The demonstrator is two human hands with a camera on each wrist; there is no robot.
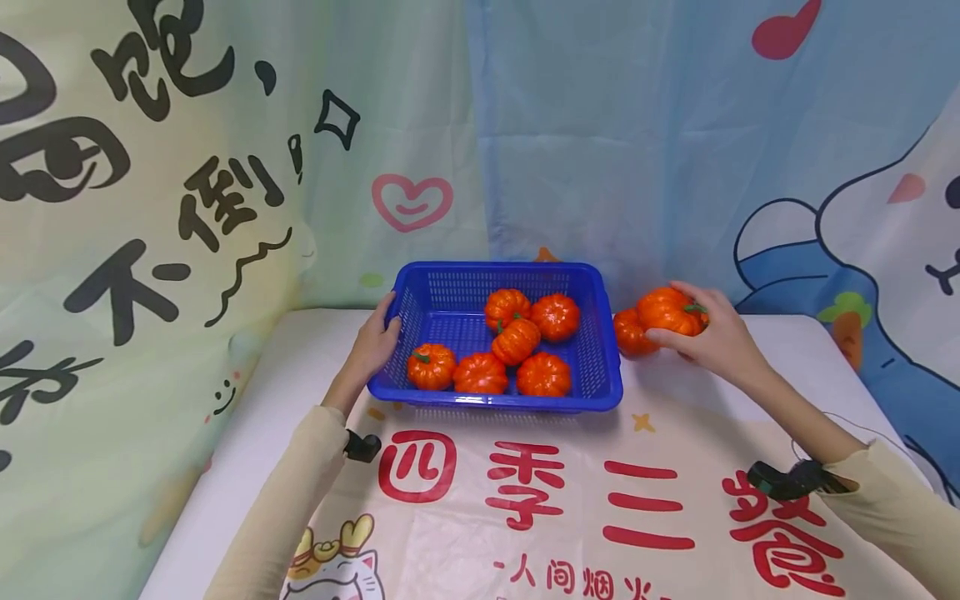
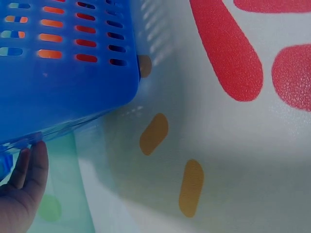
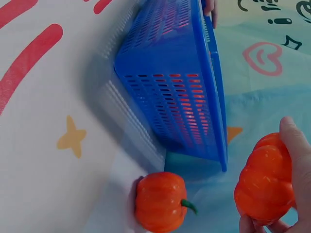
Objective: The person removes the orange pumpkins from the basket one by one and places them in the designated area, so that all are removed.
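The right hand (image 1: 716, 337) held a pumpkin (image 1: 666, 312) beyond the right wall of a blue basket (image 1: 495, 403), thumb and fingers curved round its body, green stem facing away from the basket. The left hand (image 1: 375, 337) pinched the left rim. Six pumpkins (image 1: 543, 375) lay inside; a loose pumpkin (image 1: 630, 335) sat on the white table (image 1: 787, 342), just beside the right wall. Hazards, as I judged them from the room: the glossy, rounded skin could have slipped if the right-hand grip slackened; too low a pass over the right rim could have struck it and shoved the basket; a brush against the loose pumpkin could have rolled it toward the curtain (image 1: 562, 183); a drop could have jolted the pumpkins crowded together inside.
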